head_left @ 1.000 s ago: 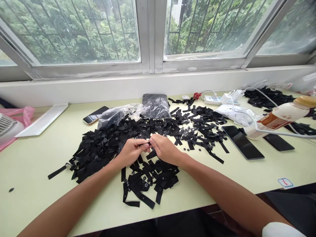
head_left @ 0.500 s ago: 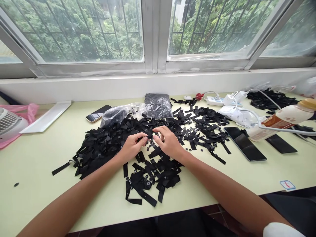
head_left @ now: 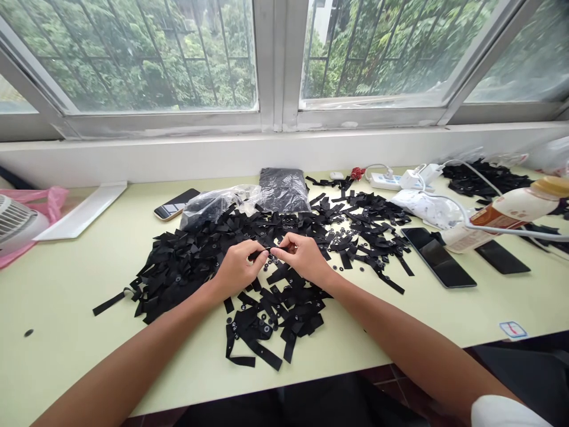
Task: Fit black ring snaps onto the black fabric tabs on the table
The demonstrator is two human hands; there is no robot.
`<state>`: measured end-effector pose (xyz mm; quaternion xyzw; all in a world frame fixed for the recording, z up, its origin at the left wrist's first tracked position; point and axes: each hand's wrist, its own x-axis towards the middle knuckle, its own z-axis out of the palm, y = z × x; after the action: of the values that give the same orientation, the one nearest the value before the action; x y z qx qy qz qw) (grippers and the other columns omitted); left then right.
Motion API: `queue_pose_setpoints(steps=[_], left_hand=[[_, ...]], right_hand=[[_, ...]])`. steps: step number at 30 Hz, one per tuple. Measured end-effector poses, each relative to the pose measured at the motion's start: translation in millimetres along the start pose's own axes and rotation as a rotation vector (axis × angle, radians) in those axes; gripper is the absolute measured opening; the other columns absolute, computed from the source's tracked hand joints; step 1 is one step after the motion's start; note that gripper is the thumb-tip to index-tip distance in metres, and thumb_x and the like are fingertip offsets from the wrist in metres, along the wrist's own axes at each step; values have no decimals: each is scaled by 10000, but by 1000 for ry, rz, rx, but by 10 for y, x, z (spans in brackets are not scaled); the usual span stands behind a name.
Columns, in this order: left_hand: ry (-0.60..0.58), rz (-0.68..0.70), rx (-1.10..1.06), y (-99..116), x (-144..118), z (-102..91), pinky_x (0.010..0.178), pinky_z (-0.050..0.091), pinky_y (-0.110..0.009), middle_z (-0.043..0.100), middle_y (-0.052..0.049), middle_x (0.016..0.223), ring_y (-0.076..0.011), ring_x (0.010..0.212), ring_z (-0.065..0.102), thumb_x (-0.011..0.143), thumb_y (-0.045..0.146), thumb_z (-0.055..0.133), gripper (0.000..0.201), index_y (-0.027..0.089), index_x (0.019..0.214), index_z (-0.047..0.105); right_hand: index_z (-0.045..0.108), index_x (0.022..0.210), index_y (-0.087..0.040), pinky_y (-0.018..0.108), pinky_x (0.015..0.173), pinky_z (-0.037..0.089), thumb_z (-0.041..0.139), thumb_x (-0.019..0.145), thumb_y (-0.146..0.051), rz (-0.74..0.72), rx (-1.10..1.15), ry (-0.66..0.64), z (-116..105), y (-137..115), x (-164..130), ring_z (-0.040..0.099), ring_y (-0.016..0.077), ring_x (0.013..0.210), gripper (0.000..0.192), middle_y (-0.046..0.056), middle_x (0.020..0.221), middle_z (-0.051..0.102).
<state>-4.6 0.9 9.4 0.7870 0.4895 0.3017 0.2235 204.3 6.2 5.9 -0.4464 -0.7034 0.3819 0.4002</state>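
My left hand (head_left: 239, 267) and my right hand (head_left: 301, 256) meet fingertip to fingertip over a wide heap of black fabric strips (head_left: 186, 261) on a pale green table (head_left: 66, 332). The left hand pinches one black strip (head_left: 262, 255). My right hand's fingers are closed on something very small beside that strip, apparently a black ring. Small black rings (head_left: 342, 230) lie scattered among the strips just to the right. A smaller pile of strips (head_left: 271, 323) lies in front of my hands near the table edge.
Plastic bags with black pieces (head_left: 222, 204) lie behind the heap. Phones (head_left: 174, 204) (head_left: 438, 256) (head_left: 502, 257), a power strip (head_left: 386, 179), white cables, a bottle (head_left: 511, 212) and another strip pile (head_left: 484, 177) sit at the right. A fan (head_left: 15, 222) and white tray (head_left: 82, 210) are left.
My right hand reached out to the scattered rings half a second ago, then came back to meet my left hand, which kept its strip throughout.
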Motion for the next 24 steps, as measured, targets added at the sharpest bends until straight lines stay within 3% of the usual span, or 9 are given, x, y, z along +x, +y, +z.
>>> queue_pose_setpoints(steps=[5, 10, 14, 16, 18, 21, 22, 24], left_hand=[[-6, 14, 133, -53, 20, 12, 670, 422, -208, 634, -29, 795, -90, 722, 545, 927, 386, 539, 268, 166, 871, 683], [-172, 167, 212, -56, 35, -22, 762, 469, -235, 626, -49, 871, -122, 843, 572, 913, 414, 578, 269, 225, 993, 752], [-219, 144, 191, -69, 36, -19, 795, 486, -237, 648, -53, 946, -118, 886, 597, 955, 369, 510, 284, 253, 1003, 764], [-191, 130, 202, -65, 27, -18, 794, 483, -236, 644, -50, 940, -117, 885, 594, 960, 347, 493, 278, 231, 980, 745], [-62, 130, 186, -42, 11, -29, 818, 487, -243, 631, -55, 965, -121, 904, 584, 951, 325, 499, 245, 206, 1019, 702], [148, 150, 88, 17, -9, -58, 928, 502, -270, 602, -92, 1201, -127, 988, 572, 917, 320, 558, 388, 197, 1285, 571], [148, 159, 55, 34, -11, -63, 962, 501, -278, 588, -99, 1268, -126, 1004, 573, 907, 336, 583, 477, 206, 1361, 519], [33, 139, 1, 55, -7, -57, 948, 508, -268, 627, -81, 1257, -117, 967, 590, 903, 395, 602, 513, 228, 1382, 526]], right_hand=[[654, 893, -189, 269, 616, 393, 598, 952, -467, -4, 51, 14, -28, 13, 16, 496, 145, 676, 289, 22, 803, 615], [711, 955, -178, 269, 528, 362, 588, 942, -530, 116, 163, 60, -74, 151, 80, 455, 131, 583, 373, 40, 793, 638], [727, 999, -178, 267, 519, 353, 604, 934, -498, 120, 155, 40, -77, 164, 84, 450, 129, 573, 349, 29, 747, 622], [729, 1061, -186, 268, 540, 372, 615, 930, -443, 99, 104, 22, -68, 127, 69, 467, 132, 588, 310, 26, 768, 635], [727, 1073, -188, 269, 555, 382, 598, 934, -370, 46, 31, 10, -57, 82, 49, 476, 128, 596, 263, 30, 812, 651], [722, 1004, -180, 269, 598, 399, 564, 934, -256, -118, -86, -26, -35, 36, 21, 517, 127, 653, 189, 45, 905, 665], [720, 984, -178, 268, 616, 403, 562, 929, -224, -175, -115, -42, -26, 29, 13, 531, 129, 679, 174, 46, 912, 662], [715, 959, -177, 268, 631, 401, 562, 923, -185, -246, -154, -71, -8, 29, 2, 541, 132, 704, 157, 39, 881, 648]])
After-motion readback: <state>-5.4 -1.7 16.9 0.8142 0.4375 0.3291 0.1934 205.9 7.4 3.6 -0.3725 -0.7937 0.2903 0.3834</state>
